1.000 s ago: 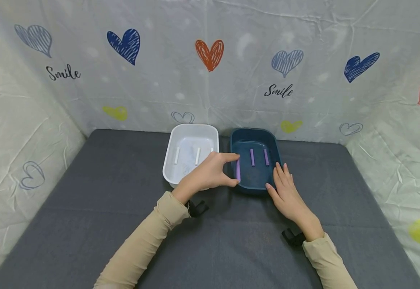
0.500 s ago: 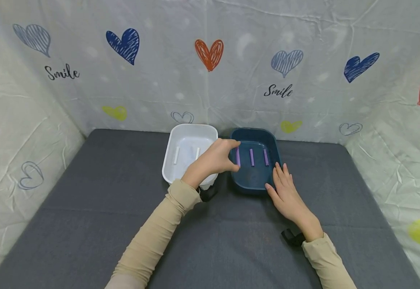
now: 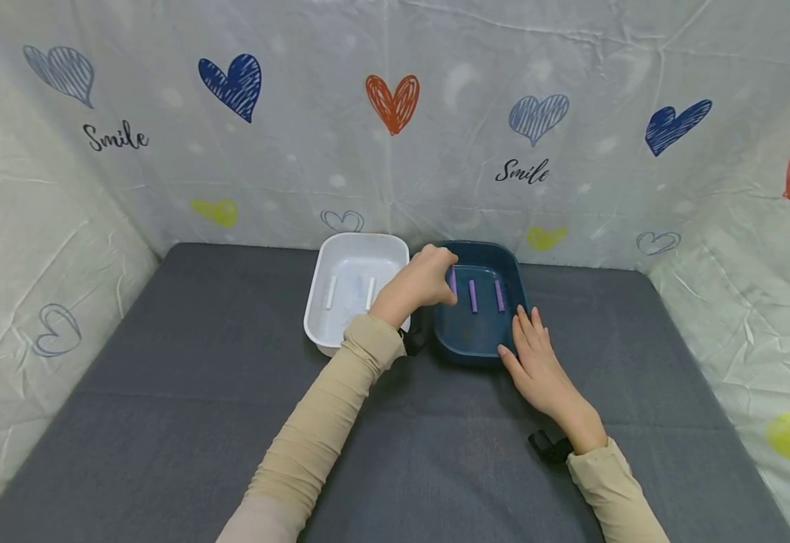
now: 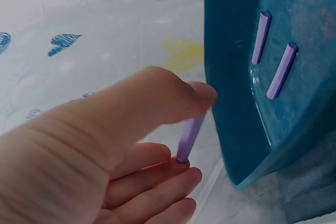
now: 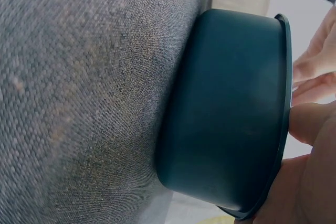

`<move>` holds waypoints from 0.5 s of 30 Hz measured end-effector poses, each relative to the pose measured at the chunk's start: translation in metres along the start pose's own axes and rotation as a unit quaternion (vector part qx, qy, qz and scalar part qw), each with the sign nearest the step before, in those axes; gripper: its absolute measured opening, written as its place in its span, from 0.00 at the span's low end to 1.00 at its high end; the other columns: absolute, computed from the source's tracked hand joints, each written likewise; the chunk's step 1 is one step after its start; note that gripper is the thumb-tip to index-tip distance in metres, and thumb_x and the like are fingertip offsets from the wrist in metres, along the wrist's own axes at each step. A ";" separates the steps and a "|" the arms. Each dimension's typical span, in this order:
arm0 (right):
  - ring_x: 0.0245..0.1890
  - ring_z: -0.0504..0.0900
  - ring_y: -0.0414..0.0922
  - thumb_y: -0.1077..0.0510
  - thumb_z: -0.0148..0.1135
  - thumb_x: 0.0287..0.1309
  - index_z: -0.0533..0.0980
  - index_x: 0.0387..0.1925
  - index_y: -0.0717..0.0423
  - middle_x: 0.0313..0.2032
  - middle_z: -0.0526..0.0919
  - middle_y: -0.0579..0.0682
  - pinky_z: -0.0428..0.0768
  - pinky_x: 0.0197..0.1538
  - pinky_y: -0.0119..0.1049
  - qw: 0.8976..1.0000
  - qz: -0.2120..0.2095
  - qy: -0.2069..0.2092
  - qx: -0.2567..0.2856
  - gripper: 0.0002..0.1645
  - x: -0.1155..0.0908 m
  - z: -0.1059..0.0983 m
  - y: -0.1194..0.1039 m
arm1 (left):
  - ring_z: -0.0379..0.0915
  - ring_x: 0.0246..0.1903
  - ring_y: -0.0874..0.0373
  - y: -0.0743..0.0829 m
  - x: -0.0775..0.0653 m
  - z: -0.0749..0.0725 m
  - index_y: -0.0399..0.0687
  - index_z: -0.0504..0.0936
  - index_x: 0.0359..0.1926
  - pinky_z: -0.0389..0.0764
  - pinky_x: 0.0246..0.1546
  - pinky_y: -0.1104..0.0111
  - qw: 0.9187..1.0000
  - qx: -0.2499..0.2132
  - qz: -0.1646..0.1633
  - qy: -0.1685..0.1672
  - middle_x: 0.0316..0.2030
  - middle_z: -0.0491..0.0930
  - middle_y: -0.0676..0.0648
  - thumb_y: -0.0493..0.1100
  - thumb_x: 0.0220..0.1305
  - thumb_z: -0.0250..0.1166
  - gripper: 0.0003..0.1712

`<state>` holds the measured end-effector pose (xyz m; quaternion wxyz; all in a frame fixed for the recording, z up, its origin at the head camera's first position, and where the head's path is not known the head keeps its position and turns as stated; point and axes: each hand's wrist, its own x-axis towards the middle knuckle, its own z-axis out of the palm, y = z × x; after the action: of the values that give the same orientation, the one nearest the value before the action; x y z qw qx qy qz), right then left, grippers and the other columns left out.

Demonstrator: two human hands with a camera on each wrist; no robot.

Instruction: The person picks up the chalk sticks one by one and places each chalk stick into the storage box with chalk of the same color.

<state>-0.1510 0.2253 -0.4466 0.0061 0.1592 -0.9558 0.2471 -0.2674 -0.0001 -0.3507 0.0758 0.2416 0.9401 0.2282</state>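
Between thumb and fingertips my left hand (image 3: 420, 280) pinches a purple chalk stick (image 4: 190, 137), held above the left rim of a dark teal tray (image 3: 474, 335). Two more purple chalks, one in the middle (image 3: 473, 297) and one to its right (image 3: 499, 296), lie side by side on the tray's floor. My right hand (image 3: 537, 366) rests with straight fingers against the tray's right front corner; in the right wrist view its fingers touch the rim (image 5: 287, 66).
A white tray (image 3: 327, 324) stands just left of the teal one, with two white chalks, one at left (image 3: 331, 292) and one nearer the middle (image 3: 370, 293), in sight; my left hand and sleeve hide its right part. Grey cloth (image 3: 164, 407) covers the table, and a heart-printed curtain (image 3: 395, 181) hangs behind.
My left hand has moved toward the back along the teal tray's left side, carrying the purple chalk. The right hand and both trays have stayed in place.
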 end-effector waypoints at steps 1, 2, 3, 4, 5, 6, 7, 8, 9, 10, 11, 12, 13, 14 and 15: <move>0.76 0.28 0.57 0.44 0.40 0.78 0.46 0.74 0.74 0.77 0.39 0.64 0.41 0.72 0.65 1.000 -0.001 0.001 0.000 0.43 0.000 0.000 0.000 | 0.70 0.54 0.47 0.000 0.002 0.001 0.35 0.75 0.64 0.79 0.47 0.60 1.000 -0.001 -0.006 -0.004 0.60 0.75 0.38 0.38 0.51 0.75 0.37; 0.76 0.29 0.57 0.44 0.40 0.78 0.47 0.74 0.74 0.77 0.39 0.64 0.41 0.72 0.66 1.000 -0.002 0.003 0.000 0.42 0.000 0.000 0.000 | 0.71 0.53 0.47 0.001 0.005 0.001 0.35 0.76 0.63 0.79 0.47 0.60 1.000 -0.002 -0.010 -0.006 0.60 0.75 0.38 0.38 0.52 0.75 0.36; 0.76 0.29 0.58 0.44 0.40 0.78 0.47 0.74 0.74 0.77 0.39 0.64 0.42 0.72 0.66 1.000 -0.003 0.004 0.002 0.42 0.000 0.000 0.000 | 0.72 0.52 0.47 0.001 0.007 0.003 0.35 0.77 0.62 0.79 0.46 0.60 1.000 0.000 -0.014 -0.008 0.59 0.75 0.39 0.38 0.52 0.75 0.35; 0.76 0.29 0.58 0.44 0.40 0.78 0.47 0.74 0.74 0.77 0.39 0.64 0.42 0.72 0.66 1.000 -0.002 0.004 0.002 0.42 0.000 0.000 0.000 | 0.72 0.52 0.48 0.001 0.010 0.004 0.35 0.77 0.62 0.79 0.47 0.60 1.000 0.002 -0.019 -0.010 0.59 0.75 0.39 0.38 0.52 0.75 0.35; 0.76 0.29 0.57 0.44 0.40 0.78 0.47 0.74 0.74 0.77 0.39 0.64 0.41 0.72 0.65 1.000 0.000 0.003 0.000 0.42 0.000 0.000 0.000 | 0.72 0.52 0.48 0.002 0.012 0.005 0.36 0.77 0.62 0.79 0.48 0.60 1.000 0.003 -0.024 -0.011 0.59 0.74 0.39 0.38 0.52 0.75 0.34; 0.77 0.29 0.57 0.44 0.40 0.78 0.47 0.74 0.74 0.77 0.39 0.63 0.42 0.72 0.65 1.000 0.001 0.003 -0.002 0.42 0.000 0.000 0.000 | 0.72 0.52 0.48 0.002 0.014 0.006 0.36 0.77 0.61 0.79 0.49 0.60 0.999 0.003 -0.030 -0.013 0.59 0.74 0.39 0.38 0.53 0.75 0.34; 0.76 0.28 0.57 0.44 0.40 0.78 0.47 0.74 0.73 0.77 0.39 0.63 0.42 0.72 0.65 1.000 0.002 0.001 -0.003 0.42 0.000 0.000 0.000 | 0.73 0.52 0.48 0.002 0.016 0.008 0.36 0.77 0.61 0.80 0.49 0.60 0.999 0.004 -0.037 -0.015 0.59 0.74 0.39 0.38 0.53 0.75 0.34; 0.76 0.28 0.57 0.43 0.40 0.78 0.46 0.74 0.73 0.77 0.39 0.63 0.42 0.72 0.65 1.000 0.003 0.000 -0.003 0.42 0.000 0.000 0.000 | 0.73 0.52 0.48 0.002 0.018 0.009 0.37 0.76 0.61 0.80 0.50 0.59 0.999 0.007 -0.043 -0.017 0.58 0.74 0.39 0.39 0.53 0.76 0.34; 0.77 0.28 0.57 0.43 0.40 0.78 0.46 0.74 0.73 0.77 0.38 0.62 0.41 0.73 0.65 1.000 0.004 -0.001 -0.004 0.43 0.000 0.000 0.000 | 0.73 0.52 0.48 0.002 0.020 0.011 0.37 0.76 0.61 0.80 0.50 0.59 0.998 0.010 -0.050 -0.020 0.58 0.73 0.39 0.39 0.53 0.76 0.34; 0.77 0.28 0.57 0.43 0.39 0.78 0.46 0.75 0.72 0.77 0.38 0.62 0.41 0.73 0.64 1.000 0.005 -0.002 -0.005 0.43 0.000 0.000 0.001 | 0.73 0.52 0.48 0.002 0.022 0.013 0.37 0.76 0.61 0.80 0.50 0.59 0.998 0.013 -0.057 -0.023 0.58 0.73 0.39 0.39 0.54 0.76 0.34; 0.77 0.29 0.57 0.43 0.39 0.78 0.46 0.75 0.72 0.77 0.38 0.62 0.41 0.73 0.64 1.000 0.004 -0.002 -0.005 0.43 0.001 0.000 0.001 | 0.73 0.51 0.48 0.002 0.024 0.014 0.38 0.75 0.61 0.80 0.49 0.59 0.998 0.016 -0.063 -0.026 0.57 0.72 0.40 0.40 0.54 0.76 0.34; 0.77 0.29 0.57 0.43 0.39 0.78 0.46 0.75 0.72 0.77 0.38 0.62 0.41 0.73 0.64 1.000 0.004 -0.002 -0.005 0.43 0.001 0.000 0.001 | 0.73 0.50 0.48 0.002 0.026 0.016 0.38 0.75 0.61 0.80 0.47 0.59 0.997 0.019 -0.068 -0.030 0.57 0.72 0.40 0.40 0.55 0.76 0.34; 0.77 0.28 0.57 0.42 0.39 0.78 0.46 0.75 0.72 0.77 0.38 0.62 0.41 0.73 0.64 1.000 0.003 -0.002 -0.004 0.43 0.001 0.001 0.002 | 0.73 0.49 0.48 0.002 0.027 0.018 0.39 0.75 0.61 0.80 0.46 0.59 0.997 0.022 -0.073 -0.033 0.57 0.72 0.40 0.40 0.55 0.76 0.33; 0.77 0.28 0.56 0.42 0.39 0.78 0.46 0.75 0.72 0.77 0.38 0.62 0.41 0.73 0.64 1.000 0.003 -0.002 -0.003 0.43 0.001 0.001 0.002 | 0.73 0.48 0.48 0.002 0.029 0.019 0.39 0.74 0.61 0.80 0.45 0.60 0.996 0.027 -0.076 -0.034 0.56 0.72 0.40 0.40 0.55 0.76 0.33; 0.77 0.28 0.56 0.42 0.39 0.78 0.46 0.75 0.72 0.77 0.38 0.62 0.41 0.73 0.64 1.000 0.003 -0.001 -0.002 0.43 0.001 0.001 0.002 | 0.73 0.47 0.48 0.002 0.031 0.021 0.40 0.75 0.60 0.80 0.44 0.60 0.996 0.033 -0.078 -0.034 0.56 0.73 0.40 0.40 0.55 0.76 0.33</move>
<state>-0.1527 0.2263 -0.4484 0.0044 0.1569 -0.9568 0.2447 -0.2883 0.0250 -0.3691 0.1177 0.1780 0.9598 0.1824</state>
